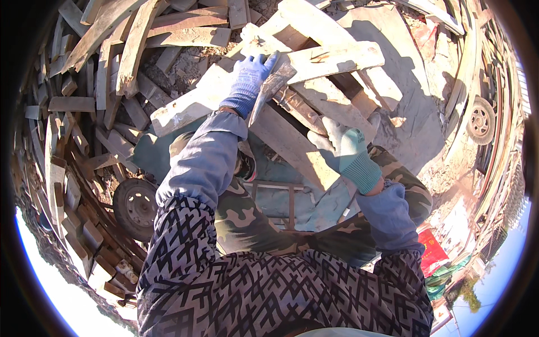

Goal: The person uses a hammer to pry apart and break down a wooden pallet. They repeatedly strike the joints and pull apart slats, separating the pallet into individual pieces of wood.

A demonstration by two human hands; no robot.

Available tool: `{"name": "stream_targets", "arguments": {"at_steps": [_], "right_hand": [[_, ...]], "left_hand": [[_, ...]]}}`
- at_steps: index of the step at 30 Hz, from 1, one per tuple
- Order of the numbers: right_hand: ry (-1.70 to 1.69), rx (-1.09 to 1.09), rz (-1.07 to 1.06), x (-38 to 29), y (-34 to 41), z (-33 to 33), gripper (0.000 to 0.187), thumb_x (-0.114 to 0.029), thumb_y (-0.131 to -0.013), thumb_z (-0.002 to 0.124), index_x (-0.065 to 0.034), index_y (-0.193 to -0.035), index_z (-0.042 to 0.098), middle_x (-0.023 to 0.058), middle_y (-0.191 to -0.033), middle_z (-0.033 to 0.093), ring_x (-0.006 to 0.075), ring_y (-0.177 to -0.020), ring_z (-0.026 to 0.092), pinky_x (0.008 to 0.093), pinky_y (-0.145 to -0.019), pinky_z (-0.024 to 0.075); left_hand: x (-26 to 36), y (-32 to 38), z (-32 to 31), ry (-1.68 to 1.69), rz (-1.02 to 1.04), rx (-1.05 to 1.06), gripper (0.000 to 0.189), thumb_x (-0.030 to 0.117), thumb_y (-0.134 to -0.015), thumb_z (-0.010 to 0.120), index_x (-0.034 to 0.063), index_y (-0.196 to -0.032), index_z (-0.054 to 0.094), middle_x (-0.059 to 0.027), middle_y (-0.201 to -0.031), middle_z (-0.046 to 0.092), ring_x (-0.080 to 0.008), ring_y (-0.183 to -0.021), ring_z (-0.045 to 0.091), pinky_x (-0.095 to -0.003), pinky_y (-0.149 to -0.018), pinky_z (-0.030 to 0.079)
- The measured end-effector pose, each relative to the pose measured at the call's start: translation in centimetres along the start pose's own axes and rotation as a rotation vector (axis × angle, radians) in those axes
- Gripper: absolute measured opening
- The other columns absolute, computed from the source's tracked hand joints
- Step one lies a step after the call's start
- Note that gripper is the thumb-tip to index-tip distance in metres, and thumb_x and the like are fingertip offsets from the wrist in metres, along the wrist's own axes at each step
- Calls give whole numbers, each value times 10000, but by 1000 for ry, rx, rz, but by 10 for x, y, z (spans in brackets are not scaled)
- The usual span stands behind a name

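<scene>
My left hand [249, 82], in a blue knitted work glove, reaches forward over the stacked lumber. Its fingers rest at the near end of a pale wooden board [337, 61], next to a splintered wood piece [276, 80]; whether they grip anything cannot be told. Lower right, my right hand [347, 147], in a teal glove with a pale palm, has its thumb and fingers at the near end of a rough wooden strip [301, 111]. A wide plank [290, 145] slants beneath both hands. Another pale board [185, 109] lies left of my left wrist.
Piled wood offcuts [71, 104] spread across the left. One wheel [135, 206] stands lower left, another wheel [481, 120] at the right beside long timber strips. A wooden frame [291, 202] lies between my camouflage-clad legs. A red packet [433, 252] sits lower right, near green plastic sheeting [446, 274].
</scene>
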State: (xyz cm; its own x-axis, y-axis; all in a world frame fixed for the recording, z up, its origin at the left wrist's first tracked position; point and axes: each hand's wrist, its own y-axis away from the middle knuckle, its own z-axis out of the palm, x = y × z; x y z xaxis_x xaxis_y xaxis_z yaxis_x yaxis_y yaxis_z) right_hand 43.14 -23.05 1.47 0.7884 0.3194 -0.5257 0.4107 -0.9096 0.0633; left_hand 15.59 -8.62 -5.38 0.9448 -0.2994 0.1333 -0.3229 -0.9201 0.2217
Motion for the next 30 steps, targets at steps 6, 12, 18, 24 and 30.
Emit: {"name": "stream_targets", "arguments": {"at_steps": [6,12,18,24,30], "right_hand": [[-14,95,470,11,-28,20,477,-406,-1002,738,-11,-1268,710,200,-857,755,386,-788,749,453,-673,569],[-46,173,-164,-17,-24,13,389,-295,-979,775,-8,-1231,700,189,-780,697,359,-604,641,450,-570,513],[100,39,129,4,-35,-7,380,-324,-1007,736,1,-1202,708,244,-884,724,388,-779,746,442,-700,582],[-294,47,246,-8,-30,-52,350,-294,-1072,647,30,-1186,715,132,-903,763,180,-715,709,320,-653,548],[-186,188,-31,-45,-36,-94,385,-256,-1040,725,50,-1267,672,142,-828,712,242,-634,676,315,-598,526]], "left_hand": [[2,6,1,70,22,70,1012,578,-785,860,161,-1612,450,-141,-1339,629,-354,-1267,607,-521,-1043,498],[-5,-3,12,40,59,22,1027,606,-766,852,169,-1607,457,-138,-1343,632,-353,-1261,613,-516,-1033,509],[3,5,6,99,34,95,974,590,-817,822,147,-1606,460,-154,-1355,633,-357,-1265,612,-504,-1034,498],[11,3,-5,81,6,68,1021,592,-776,854,133,-1602,467,-166,-1370,620,-361,-1271,601,-510,-1046,482],[7,-6,11,121,-3,19,888,563,-820,830,116,-1532,543,-184,-1379,614,-394,-1278,589,-531,-1098,474]]}}
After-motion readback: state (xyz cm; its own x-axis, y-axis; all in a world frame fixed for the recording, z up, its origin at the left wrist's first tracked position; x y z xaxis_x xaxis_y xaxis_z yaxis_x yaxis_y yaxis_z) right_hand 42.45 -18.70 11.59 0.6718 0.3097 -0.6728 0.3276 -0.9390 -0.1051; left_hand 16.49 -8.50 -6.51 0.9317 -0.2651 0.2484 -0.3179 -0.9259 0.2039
